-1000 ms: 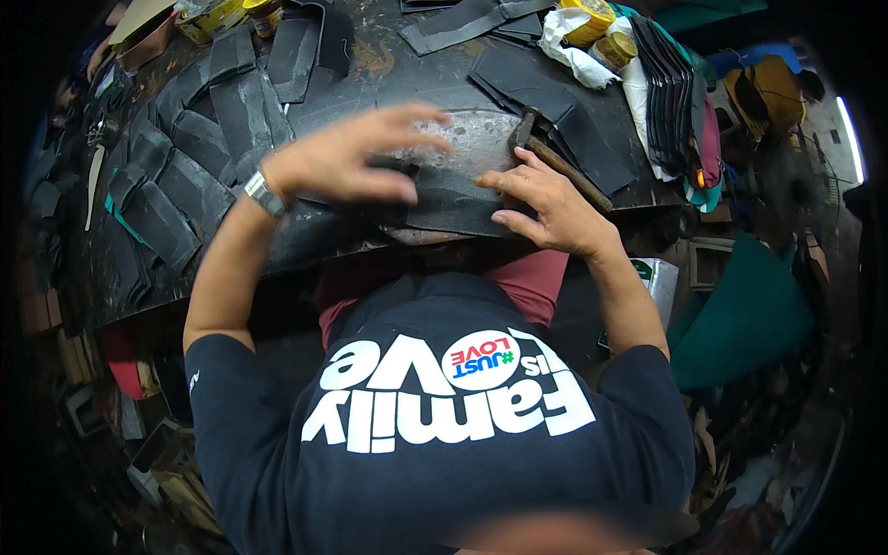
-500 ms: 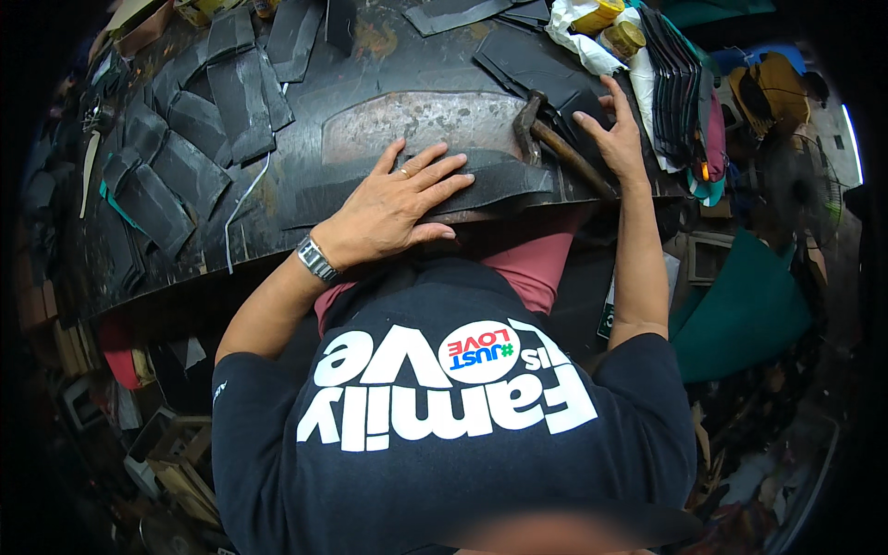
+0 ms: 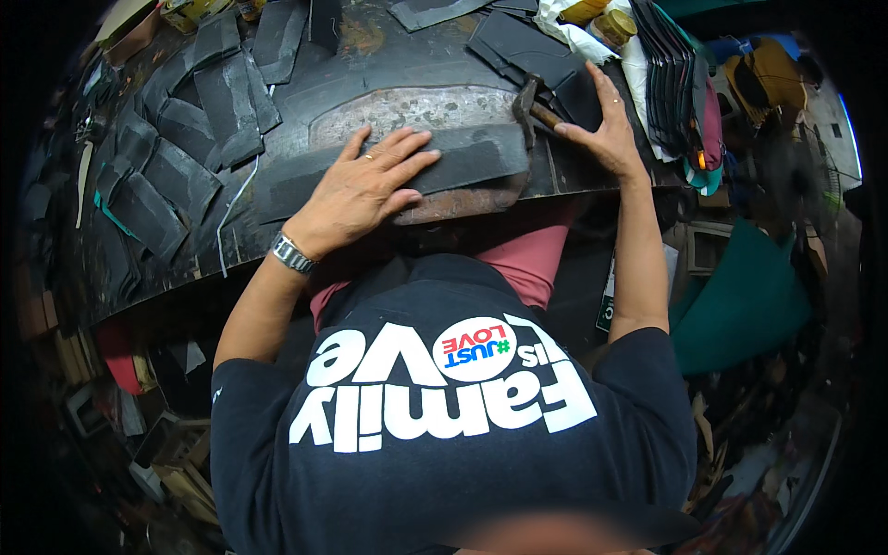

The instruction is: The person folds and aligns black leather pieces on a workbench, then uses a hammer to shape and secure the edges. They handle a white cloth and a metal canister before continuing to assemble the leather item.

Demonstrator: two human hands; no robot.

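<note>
My left hand (image 3: pixel 363 190) lies flat, fingers spread, on a dark grey-black strip of sheet material (image 3: pixel 476 157). The strip lies across a worn, flat slab (image 3: pixel 416 104) on the workbench, and part of the slab shows on both sides of it. At the slab's right end rests a hammer (image 3: pixel 527 97) with a dark metal head and wooden handle. My right hand (image 3: pixel 610 139) is at that handle, thumb against or over it, the other fingers stretched upward and apart from the thumb. The rest of the handle is hidden by the hand.
Several dark cut pieces (image 3: pixel 190 176) overlap on the left of the bench (image 3: pixel 287 102). A white cord (image 3: pixel 242 199) hangs over its front edge. Black panels (image 3: pixel 513 55) lie behind the hammer. At the right stand a stack of dark sheets (image 3: pixel 668 83) and a yellowish jar (image 3: pixel 612 30).
My left hand and the strip have slid left, baring more of the slab's near edge. The hammer's handle has swung away from the bench edge, and my right hand has come to it.
</note>
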